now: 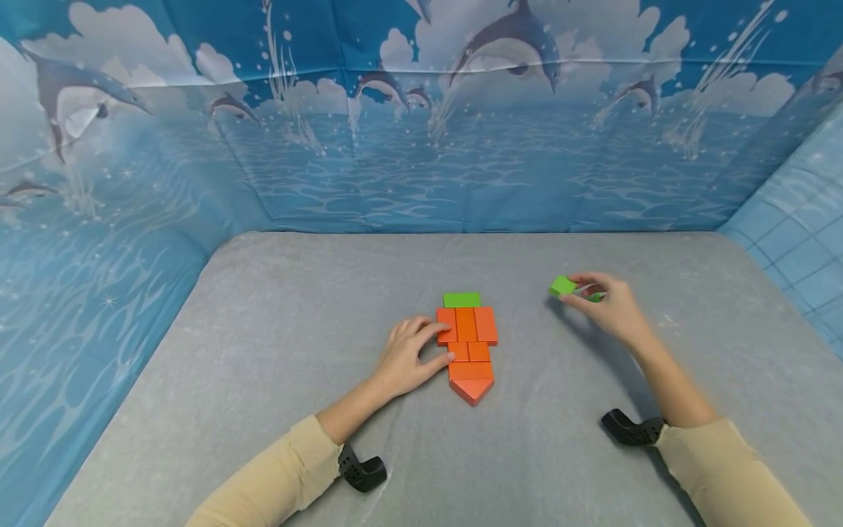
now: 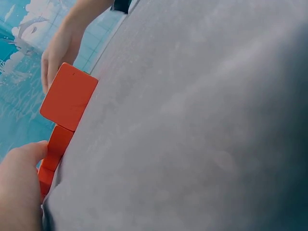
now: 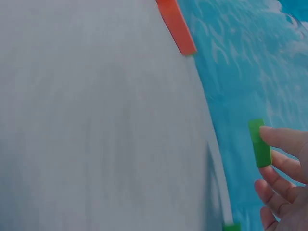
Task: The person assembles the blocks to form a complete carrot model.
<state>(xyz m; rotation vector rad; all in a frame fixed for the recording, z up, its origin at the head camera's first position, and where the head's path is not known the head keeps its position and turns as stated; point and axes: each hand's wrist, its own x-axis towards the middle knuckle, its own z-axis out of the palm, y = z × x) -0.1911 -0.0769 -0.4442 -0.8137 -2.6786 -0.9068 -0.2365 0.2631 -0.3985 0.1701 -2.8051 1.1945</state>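
My right hand (image 1: 614,306) pinches a green block (image 1: 562,285) between thumb and fingers, raised above the table; the right wrist view shows this green block (image 3: 260,144) as a flat-sided piece. Beneath that hand, partly hidden, is another green block (image 1: 596,297). My left hand (image 1: 405,356) rests against the left side of a flat arrangement of orange blocks (image 1: 465,324), its fingertips and thumb touching them. A triangular orange block (image 1: 472,390) forms the near end, and a green block (image 1: 462,300) lies along the far end.
A grey cloth-covered table (image 1: 296,307) surrounds the blocks. Behind it hangs a blue dolphin-print curtain (image 1: 421,161), which continues down the left side. Each wrist carries a black camera mount (image 1: 362,472).
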